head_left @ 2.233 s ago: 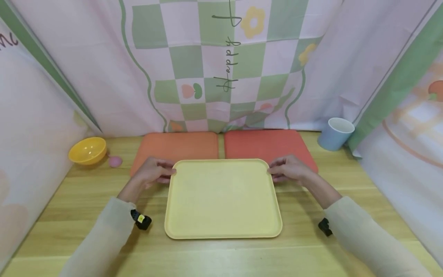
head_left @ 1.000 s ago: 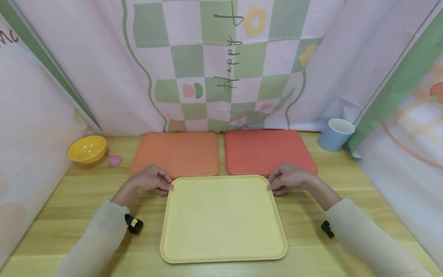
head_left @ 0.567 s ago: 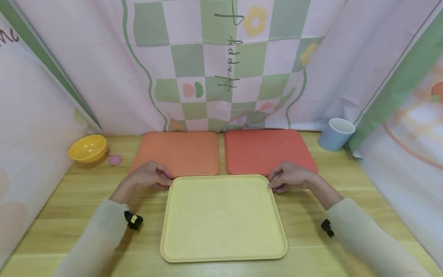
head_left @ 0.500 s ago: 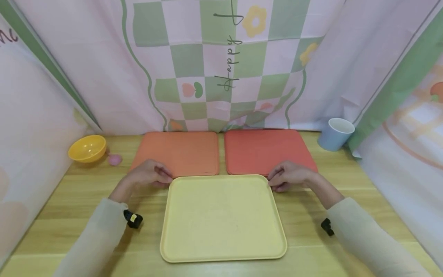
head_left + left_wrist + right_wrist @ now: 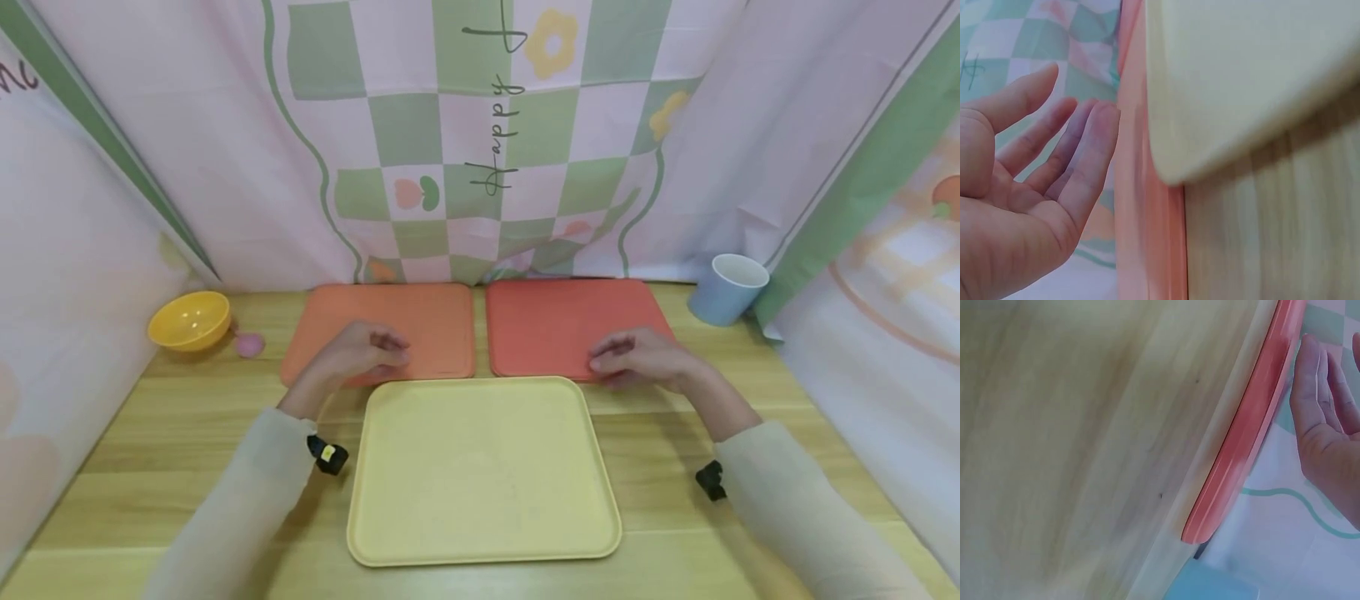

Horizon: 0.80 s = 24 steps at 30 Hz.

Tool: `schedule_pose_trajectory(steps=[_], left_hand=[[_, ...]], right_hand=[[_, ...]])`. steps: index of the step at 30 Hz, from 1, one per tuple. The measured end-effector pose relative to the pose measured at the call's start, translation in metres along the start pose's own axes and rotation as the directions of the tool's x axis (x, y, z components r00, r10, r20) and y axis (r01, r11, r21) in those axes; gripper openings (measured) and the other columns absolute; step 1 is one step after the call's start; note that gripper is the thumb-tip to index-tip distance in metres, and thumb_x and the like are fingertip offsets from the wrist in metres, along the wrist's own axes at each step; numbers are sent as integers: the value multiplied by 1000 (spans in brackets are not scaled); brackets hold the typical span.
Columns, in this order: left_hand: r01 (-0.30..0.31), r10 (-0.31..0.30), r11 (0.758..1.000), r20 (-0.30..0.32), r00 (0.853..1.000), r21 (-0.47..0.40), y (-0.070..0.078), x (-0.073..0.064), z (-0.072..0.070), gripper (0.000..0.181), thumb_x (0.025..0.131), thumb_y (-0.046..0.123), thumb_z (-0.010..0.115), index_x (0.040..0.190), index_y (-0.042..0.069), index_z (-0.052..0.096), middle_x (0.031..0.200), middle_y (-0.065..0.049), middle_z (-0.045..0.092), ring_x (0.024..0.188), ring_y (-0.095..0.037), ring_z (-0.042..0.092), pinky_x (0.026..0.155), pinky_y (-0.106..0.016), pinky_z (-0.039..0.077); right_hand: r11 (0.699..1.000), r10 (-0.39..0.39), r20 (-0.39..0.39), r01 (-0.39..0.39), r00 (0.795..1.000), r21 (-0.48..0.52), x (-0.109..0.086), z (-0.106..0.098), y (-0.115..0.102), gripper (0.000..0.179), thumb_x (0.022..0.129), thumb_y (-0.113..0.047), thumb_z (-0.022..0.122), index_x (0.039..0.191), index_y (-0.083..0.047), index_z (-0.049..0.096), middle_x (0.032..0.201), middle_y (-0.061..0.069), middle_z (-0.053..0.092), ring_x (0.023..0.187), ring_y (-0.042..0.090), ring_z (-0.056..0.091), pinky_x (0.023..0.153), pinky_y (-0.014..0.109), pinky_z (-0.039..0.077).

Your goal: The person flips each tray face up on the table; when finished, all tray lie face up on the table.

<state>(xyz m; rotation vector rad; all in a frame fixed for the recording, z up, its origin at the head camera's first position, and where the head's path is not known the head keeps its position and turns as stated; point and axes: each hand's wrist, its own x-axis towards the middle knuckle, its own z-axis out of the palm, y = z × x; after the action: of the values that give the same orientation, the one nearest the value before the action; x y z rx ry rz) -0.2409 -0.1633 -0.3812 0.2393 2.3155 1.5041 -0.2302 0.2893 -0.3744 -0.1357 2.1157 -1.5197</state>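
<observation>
A pale yellow tray (image 5: 483, 471) lies at the front middle of the wooden table, with neither hand on it. My left hand (image 5: 360, 354) hovers over the front part of the orange tray (image 5: 420, 321), its fingers loosely bent and holding nothing. In the left wrist view the thumb and fingers (image 5: 1094, 147) stand well apart beside the tray edges. Above the front right of the red tray (image 5: 555, 321) is my right hand (image 5: 637, 357), also holding nothing. The right wrist view shows its fingers (image 5: 1310, 381) relaxed, next to the red tray's edge.
At the back left stands a yellow bowl (image 5: 191, 322), with a small pink spoon-like piece (image 5: 249, 344) beside it. A light blue cup (image 5: 726, 292) is at the back right. A checked curtain (image 5: 480, 125) hangs behind the trays.
The yellow tray came toward the front, then both hands let go of it. The left hand has moved right and back over the orange tray, the right hand slightly right and back.
</observation>
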Motion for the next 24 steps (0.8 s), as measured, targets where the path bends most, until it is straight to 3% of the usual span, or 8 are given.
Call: schedule_pose_trajectory(steps=[6, 13, 18, 24], left_hand=[[-55, 55, 998, -2, 998, -11, 10, 8, 11, 34, 96, 10, 71, 124, -7, 65, 109, -14, 69, 94, -33, 67, 76, -40, 57], [-86, 87, 995, 13, 996, -58, 18, 15, 24, 42, 96, 10, 70, 133, -8, 59, 117, -18, 67, 108, -34, 65, 88, -44, 57], [-57, 57, 997, -10, 998, -60, 26, 24, 33, 41, 96, 9, 70, 132, -6, 60, 119, -18, 66, 109, -34, 65, 89, -45, 56], [-14, 8, 989, -41, 999, -145, 26, 44, 45, 40, 93, 2, 71, 130, -9, 60, 117, -20, 67, 109, -35, 66, 89, -41, 58]], right_hand=[[1000, -16, -29, 16, 999, 15, 0, -8, 0, 52, 96, -10, 71, 135, 16, 48, 116, 15, 66, 102, 24, 69, 92, 44, 56], [999, -42, -108, 41, 993, -6, -1, -17, -1, 61, 97, -16, 71, 143, 13, 43, 132, 22, 57, 108, 24, 67, 95, 43, 55], [998, -49, -151, 53, 987, 22, 1, -23, 0, 62, 98, -13, 70, 145, 14, 39, 137, 25, 54, 109, 22, 67, 99, 44, 52], [997, -49, -185, 60, 982, 55, 4, -32, 4, 61, 99, -11, 68, 146, 14, 38, 126, 9, 62, 104, 14, 68, 99, 42, 52]])
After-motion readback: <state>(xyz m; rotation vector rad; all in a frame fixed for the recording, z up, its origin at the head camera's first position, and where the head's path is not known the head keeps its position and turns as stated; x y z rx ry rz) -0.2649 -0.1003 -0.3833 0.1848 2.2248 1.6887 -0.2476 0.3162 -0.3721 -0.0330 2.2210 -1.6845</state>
